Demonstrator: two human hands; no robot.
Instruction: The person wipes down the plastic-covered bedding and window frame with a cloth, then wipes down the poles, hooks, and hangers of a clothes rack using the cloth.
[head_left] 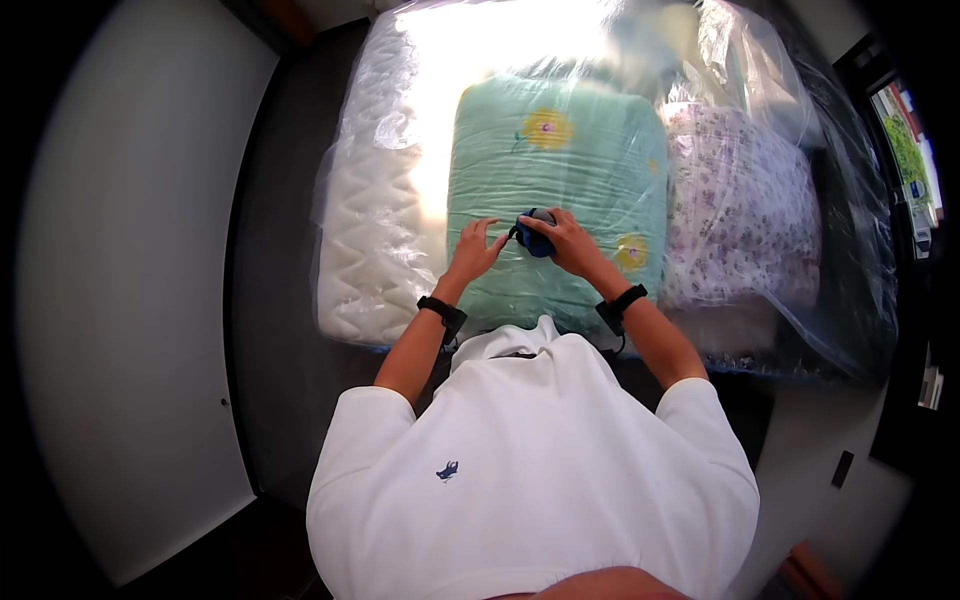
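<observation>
My right hand point(568, 243) is closed around a small dark-blue and grey bundle point(537, 236), its fingers over the top and its thumb along the near side. A short black strap point(513, 232) sticks out of the bundle to the left. Close to that strap is my left hand point(476, 250), with thumb and fingers curved and apart; its thumb tip is at the strap's end, and I cannot tell whether they touch. Both hands are above a folded green quilt point(550, 180) with yellow flowers, which lies under clear plastic. Each wrist wears a black band.
Left of the quilt, a white quilted mattress point(365, 270) shows under the plastic sheet point(850, 260). A folded purple-flowered quilt point(740, 200) lies to the right. A pale panel point(150, 250) stands at far left, beside dark floor point(285, 200). A window point(910, 140) is at right.
</observation>
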